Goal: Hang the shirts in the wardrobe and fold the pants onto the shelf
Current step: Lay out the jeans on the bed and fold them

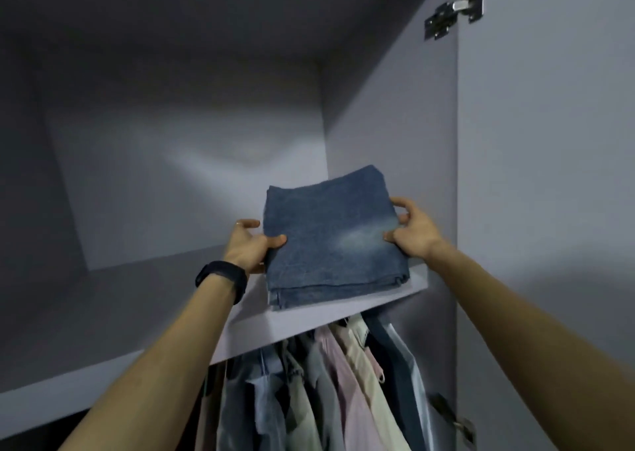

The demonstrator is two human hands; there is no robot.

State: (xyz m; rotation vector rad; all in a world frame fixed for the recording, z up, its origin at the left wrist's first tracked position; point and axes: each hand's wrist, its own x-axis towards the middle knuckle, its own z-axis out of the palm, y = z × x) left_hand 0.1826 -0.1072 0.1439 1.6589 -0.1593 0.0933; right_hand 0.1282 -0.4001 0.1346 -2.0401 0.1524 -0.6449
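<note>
Denim pants (331,241), folded thick and floppy on the shelf (343,316); we pinch opposite edges, left hand (248,246) and right hand (414,229).

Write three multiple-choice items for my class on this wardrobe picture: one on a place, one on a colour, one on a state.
1. Where are the folded jeans?
A. on a hanger
B. on the shelf, above the hanging shirts
C. on the floor

2. What colour is the wristband on the left arm?
A. black
B. red
C. white

3. How are the jeans held?
A. by one hand alone
B. by no hand
C. by the left hand and the right hand, one at each side

Answers:
1 B, the denim rests on the board, with the shirts hanging below it.
2 A, the band on the wrist is plainly black.
3 C, a thumb lies on top of the denim at each side.
</note>
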